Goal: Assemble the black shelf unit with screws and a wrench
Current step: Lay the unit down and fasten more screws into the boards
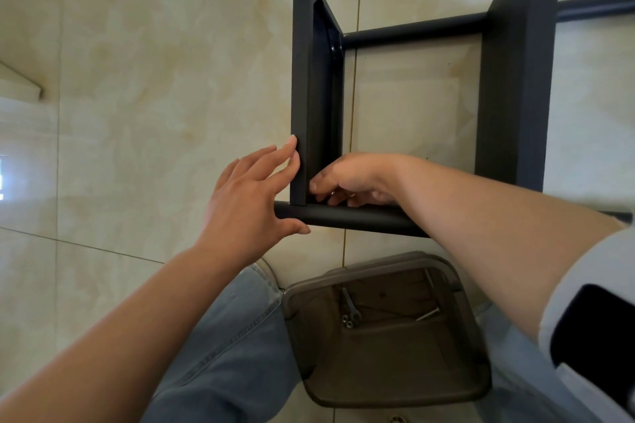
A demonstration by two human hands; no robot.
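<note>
A: What surrounds you?

B: A glossy beige tiled floor, seen from above. On it stands the black shelf unit: flat uprights joined by round tubes. Your jeans fill the lower edge, and between your knees sits a translucent brown bin.

A: What does the bin hold?

B: A wrench, with small screws at its near end, and a hex key to the right, all loose on the bottom.

A: Where are your hands?

B: Your left hand is spread flat: fingertips against the outer face of the near upright, thumb under the bottom tube. It braces; it grasps nothing.

A: And the right?

B: Your right hand reaches inside the frame to the corner where upright meets tube. Its fingers are curled there, pinching toward the joint.

A: What do they pinch?

B: You cannot tell; the upright's edge and the hand itself hide the fingertips. Your right forearm crosses over the tube, covering its right part.
</note>
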